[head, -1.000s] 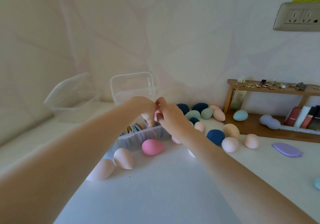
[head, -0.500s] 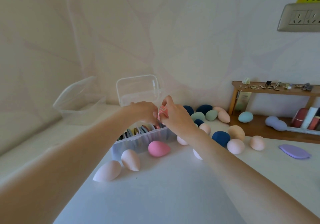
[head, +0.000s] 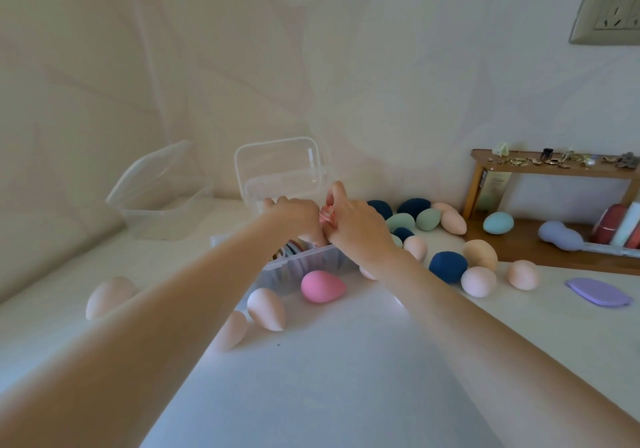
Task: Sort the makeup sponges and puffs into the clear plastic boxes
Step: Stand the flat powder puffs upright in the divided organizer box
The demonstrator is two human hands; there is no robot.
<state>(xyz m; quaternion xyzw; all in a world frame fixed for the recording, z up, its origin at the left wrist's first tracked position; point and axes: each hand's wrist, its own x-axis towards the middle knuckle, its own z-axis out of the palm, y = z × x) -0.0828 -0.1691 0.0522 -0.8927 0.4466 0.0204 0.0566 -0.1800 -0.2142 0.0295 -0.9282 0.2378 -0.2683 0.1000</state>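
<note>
Your right hand [head: 356,227] pinches a pink-and-white marbled puff [head: 327,217] over the near clear plastic box [head: 304,262], while your left hand [head: 294,217] meets it from the other side, fingers curled down toward the same piece; whether the left actually holds the puff or only steadies it cannot be told, since the fingertips are hidden. The puff sits between both hands, just above the row of flat puffs [head: 291,250] already standing on edge in the box.

Expect the puff to be very light, soft and squashy, a thing that likely bends under a firm pinch and springs back. Take it by its thin edges, judged the best hold for sliding it upright into a gap in the row; nothing about it looks fragile or slippery.

Two clear boxes show: the near one, its lid [head: 280,167] standing open behind, and a second box [head: 162,201] well apart to the left, with nothing visible in it. The puffs in the row overlap too much to count.

Loose egg-shaped sponges on the white table [head: 346,378]: one bright pink sponge [head: 322,286] touching the box front, three pale peach ones [head: 266,308] to the near left, and, right of your wrist, four navy sponges [head: 447,266], at least two sage green [head: 428,219], and about six peach or tan. One teal sponge [head: 498,222] and a lilac peanut-shaped sponge [head: 559,235] rest on the wooden shelf [head: 554,167]. A flat lilac puff [head: 598,291] lies alone at far right.
</note>
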